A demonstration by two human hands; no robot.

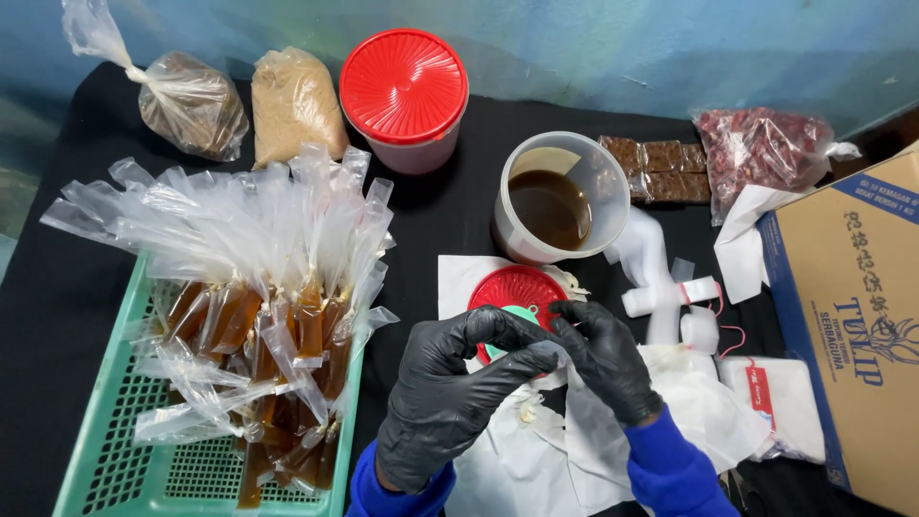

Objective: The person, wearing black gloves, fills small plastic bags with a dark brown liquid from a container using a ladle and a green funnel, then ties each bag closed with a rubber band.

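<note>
Both my hands wear black gloves and meet low in the middle of the view. My left hand [450,388] curls its fingers toward my right hand [605,359]; together they pinch something thin and clear, too small to make out. Just beyond the fingertips lies a red lid [512,284] with a small green piece [520,313] on it, on white paper [455,278]. A clear plastic jug [565,163] of brown liquid stands behind that. A green basket [105,469] at the left holds several long clear bags [287,335] filled with brown liquid.
A red-lidded tub [404,91] and two bags of brown powder [190,101] [295,101] stand at the back. Brown blocks [661,170] and a bag of red bits [761,144] lie at the back right. A cardboard box [852,316] fills the right edge. White rolls [670,297] and plastic packets [780,402] lie beside it.
</note>
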